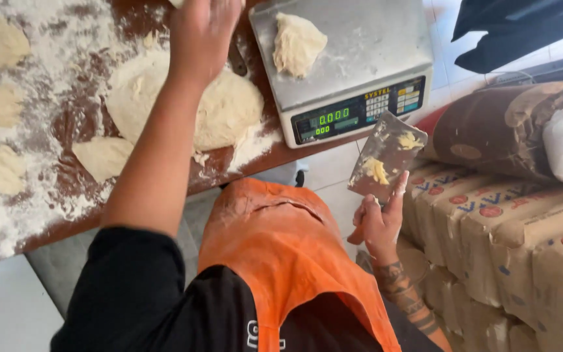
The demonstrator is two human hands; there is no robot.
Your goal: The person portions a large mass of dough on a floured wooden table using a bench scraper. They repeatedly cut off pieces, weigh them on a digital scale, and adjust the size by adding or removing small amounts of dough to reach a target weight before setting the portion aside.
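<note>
Dough scraper (386, 156): stiff, light, smeared; right hand (378, 225) grip pinching its lower edge, beside counter (164, 179). Dough mass (219, 107) on counter: soft, sticky (best lifted underneath). Left hand (200, 32) grip: cannot tell.

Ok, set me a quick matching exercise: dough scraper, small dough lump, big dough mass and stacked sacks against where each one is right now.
Things:
1. dough scraper
2. small dough lump
3. big dough mass
4. stacked sacks

Places:
A. on the scale platform
B. on the floured table
C. in the right hand
D. beside the table, at the right

Pairs: 1-C, 2-A, 3-B, 4-D
</note>
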